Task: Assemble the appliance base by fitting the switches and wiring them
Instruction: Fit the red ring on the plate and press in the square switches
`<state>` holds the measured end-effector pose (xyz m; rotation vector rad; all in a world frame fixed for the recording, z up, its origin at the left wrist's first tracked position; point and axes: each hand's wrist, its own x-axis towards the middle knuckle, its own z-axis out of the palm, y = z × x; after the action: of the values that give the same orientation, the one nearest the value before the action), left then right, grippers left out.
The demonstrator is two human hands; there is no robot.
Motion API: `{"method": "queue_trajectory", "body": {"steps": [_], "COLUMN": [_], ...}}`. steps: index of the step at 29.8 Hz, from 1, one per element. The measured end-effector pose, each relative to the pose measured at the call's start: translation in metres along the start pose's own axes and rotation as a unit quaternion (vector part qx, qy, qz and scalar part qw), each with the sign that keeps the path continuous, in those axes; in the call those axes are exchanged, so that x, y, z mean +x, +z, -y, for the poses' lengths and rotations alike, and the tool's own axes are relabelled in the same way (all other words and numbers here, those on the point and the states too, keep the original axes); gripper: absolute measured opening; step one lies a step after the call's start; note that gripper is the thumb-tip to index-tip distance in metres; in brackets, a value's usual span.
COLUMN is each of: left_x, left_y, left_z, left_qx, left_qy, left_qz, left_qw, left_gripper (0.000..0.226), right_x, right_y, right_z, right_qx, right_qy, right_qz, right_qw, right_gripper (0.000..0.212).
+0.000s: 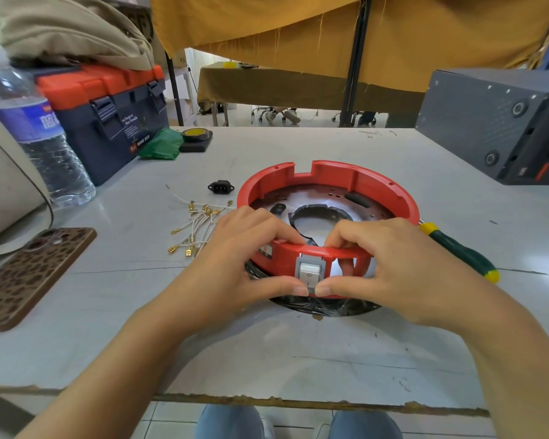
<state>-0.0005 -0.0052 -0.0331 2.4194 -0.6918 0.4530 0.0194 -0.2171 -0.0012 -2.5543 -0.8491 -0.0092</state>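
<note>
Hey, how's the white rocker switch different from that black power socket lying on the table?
The rocker switch is white in a grey frame; the power socket is black. The switch sits in the front wall of the red base, both thumbs pressing at its lower edge; the socket lies loose on the table, left of the base, untouched. Both are small parts for the base.

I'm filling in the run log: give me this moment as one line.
step: seating grey-framed white rocker switch | part: round red plastic base | left hand: grips rim | right hand: grips rim
</note>
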Motion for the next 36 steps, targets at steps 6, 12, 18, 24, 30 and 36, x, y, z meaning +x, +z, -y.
{"method": "queue_trajectory", "body": {"steps": [6, 12, 18, 24, 30, 36], "left_x": [-0.003, -0.008, -0.007, -0.006, -0.006, -0.007], "left_y": [0.002, 0.005, 0.009, 0.013, 0.013, 0.008], "left_z": [-0.001, -0.006, -0.007, -0.006, -0.009, -0.009], "left_qx": [-0.007, 0.015, 0.017, 0.032, 0.011, -0.052], "left_qy": [0.004, 0.054, 0.092, 0.102, 0.074, 0.025], "left_qz": [-0.019, -0.047, -0.088, -0.086, -0.075, -0.055], "left_qw": [1.000, 0.997, 0.992, 0.991, 0.994, 0.997], "left_gripper": [0.044, 0.042, 0.032, 0.026, 0.025, 0.035], "right_x": [-0.004, -0.003, -0.003, -0.003, -0.001, -0.001], "right_y": [0.004, 0.005, 0.006, 0.005, 0.006, 0.006], "right_z": [-0.003, -0.004, -0.005, -0.005, -0.006, -0.007], "right_qx": [-0.005, 0.010, 0.007, 0.015, 0.015, 0.016], "right_qy": [-0.008, -0.019, -0.021, -0.028, -0.026, -0.024], "right_qz": [-0.023, -0.037, -0.039, -0.040, -0.046, -0.051], "right_qw": [1.000, 0.999, 0.999, 0.999, 0.998, 0.998], "right_gripper": [0.047, 0.045, 0.045, 0.042, 0.042, 0.046]}}
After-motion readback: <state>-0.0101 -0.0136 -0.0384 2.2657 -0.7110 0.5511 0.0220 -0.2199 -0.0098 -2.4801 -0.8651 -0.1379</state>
